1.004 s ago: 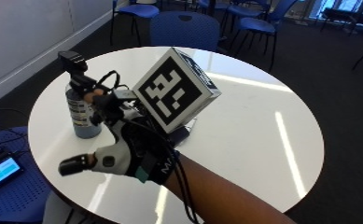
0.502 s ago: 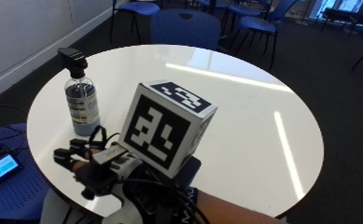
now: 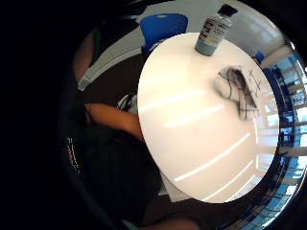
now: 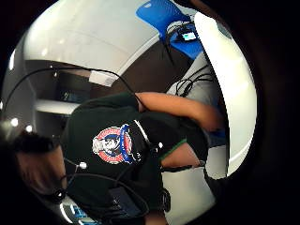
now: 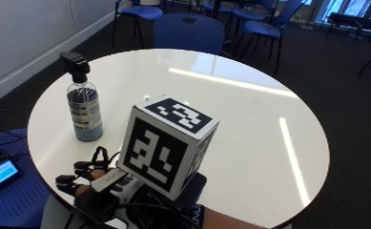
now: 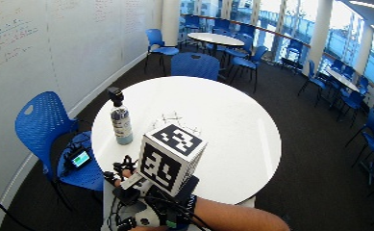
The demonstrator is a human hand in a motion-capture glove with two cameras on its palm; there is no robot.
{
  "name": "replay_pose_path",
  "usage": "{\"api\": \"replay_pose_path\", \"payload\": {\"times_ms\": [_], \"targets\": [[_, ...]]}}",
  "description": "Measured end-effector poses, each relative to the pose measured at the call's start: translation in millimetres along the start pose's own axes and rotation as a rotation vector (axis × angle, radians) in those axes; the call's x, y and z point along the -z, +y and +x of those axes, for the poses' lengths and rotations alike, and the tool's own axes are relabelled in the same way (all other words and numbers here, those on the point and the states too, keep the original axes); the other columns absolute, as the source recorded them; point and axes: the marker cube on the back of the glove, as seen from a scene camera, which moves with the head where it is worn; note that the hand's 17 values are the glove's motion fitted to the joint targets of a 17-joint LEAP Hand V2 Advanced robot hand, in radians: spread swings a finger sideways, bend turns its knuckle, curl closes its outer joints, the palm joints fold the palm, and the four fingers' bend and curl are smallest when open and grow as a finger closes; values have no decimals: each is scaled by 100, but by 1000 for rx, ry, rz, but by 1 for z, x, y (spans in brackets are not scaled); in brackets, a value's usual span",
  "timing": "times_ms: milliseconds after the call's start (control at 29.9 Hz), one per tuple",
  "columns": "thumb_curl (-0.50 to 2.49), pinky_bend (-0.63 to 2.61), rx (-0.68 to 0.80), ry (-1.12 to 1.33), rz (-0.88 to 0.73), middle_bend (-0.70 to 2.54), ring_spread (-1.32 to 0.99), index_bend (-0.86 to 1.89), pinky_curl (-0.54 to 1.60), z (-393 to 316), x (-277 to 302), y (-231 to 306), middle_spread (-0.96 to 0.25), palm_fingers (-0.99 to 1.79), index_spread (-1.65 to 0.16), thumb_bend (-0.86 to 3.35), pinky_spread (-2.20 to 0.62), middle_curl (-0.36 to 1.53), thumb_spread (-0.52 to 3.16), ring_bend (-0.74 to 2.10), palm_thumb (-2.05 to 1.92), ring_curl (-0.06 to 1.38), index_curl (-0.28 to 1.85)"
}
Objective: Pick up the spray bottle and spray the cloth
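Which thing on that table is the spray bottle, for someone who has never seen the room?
Find the round white table. Near its edge on the whiteboard-wall side stands the spray bottle, upright and untouched. It is clear with a blue-tinted lower half, a printed label and a black trigger head; the only other item there is a crumpled cloth lying flat.

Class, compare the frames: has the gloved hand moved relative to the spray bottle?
Yes. The gloved hand has drawn back from the spray bottle to the table's near edge.
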Motion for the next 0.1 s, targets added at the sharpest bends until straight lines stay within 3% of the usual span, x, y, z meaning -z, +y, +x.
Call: {"api": "replay_pose_path", "payload": {"times_ms": [100], "targets": [[32, 24, -4, -13, -8, 19, 0, 16, 34, 0, -1, 0, -4, 32, -42, -1, 22, 34, 102, 32, 46, 30, 26]]}}
